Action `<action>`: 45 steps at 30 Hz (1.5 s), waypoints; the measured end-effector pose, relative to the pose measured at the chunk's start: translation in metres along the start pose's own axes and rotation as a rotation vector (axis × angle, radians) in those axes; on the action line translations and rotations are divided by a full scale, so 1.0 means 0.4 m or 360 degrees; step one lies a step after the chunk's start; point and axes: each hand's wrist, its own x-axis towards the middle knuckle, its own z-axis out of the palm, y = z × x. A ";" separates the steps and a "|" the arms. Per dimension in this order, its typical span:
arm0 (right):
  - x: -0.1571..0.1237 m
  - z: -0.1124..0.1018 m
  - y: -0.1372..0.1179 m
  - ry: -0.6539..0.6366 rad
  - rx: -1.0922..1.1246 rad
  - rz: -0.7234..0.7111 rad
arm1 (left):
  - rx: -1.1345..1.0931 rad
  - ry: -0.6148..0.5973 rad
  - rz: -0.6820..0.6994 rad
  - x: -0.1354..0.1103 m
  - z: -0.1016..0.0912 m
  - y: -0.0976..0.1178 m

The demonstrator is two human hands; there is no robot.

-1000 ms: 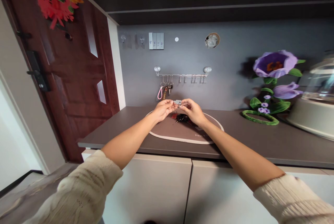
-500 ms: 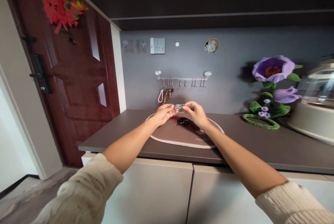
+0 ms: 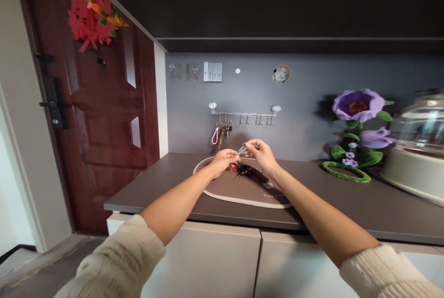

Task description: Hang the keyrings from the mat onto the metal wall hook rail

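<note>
Grey wall panelling backs a long brown countertop (image 3: 166,182) over pale cabinet doors, with a dark red wooden door (image 3: 104,103) to the left carrying a red and orange paper decoration (image 3: 92,15). Both of the person's arms, in cream knitted sleeves, reach forward over the counter. Between the two hands, raised just above the counter, is a small silvery metal piece (image 3: 243,150); it is too small to name more closely. The right hand (image 3: 262,153) pinches it from the right, thumb and forefinger closed together on it, the other fingers curled loosely behind. The left hand (image 3: 225,159) sits just to the left and a little lower, its fingertips drawn together at the near end of the same piece; whether they truly grip it or only touch it cannot be told. Directly under the fingers lies a dark bunch of keys with a red tag (image 3: 248,171), resting on an oval brown mat with a pale rim (image 3: 239,196). Beyond the fingertips, on the wall, hangs a chrome hook rail (image 3: 244,114) with another set of keys and a pink loop (image 3: 215,135) on its left hooks. Well to the right of the right hand stands a purple fabric flower ornament (image 3: 359,103) with green leaves, and past it a glass-domed appliance (image 3: 416,150).
</note>
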 end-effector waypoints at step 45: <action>0.320 0.038 0.039 0.0635 -0.0941 -0.0048 | 0.1452 0.0548 0.0626 0.008 -0.015 0.006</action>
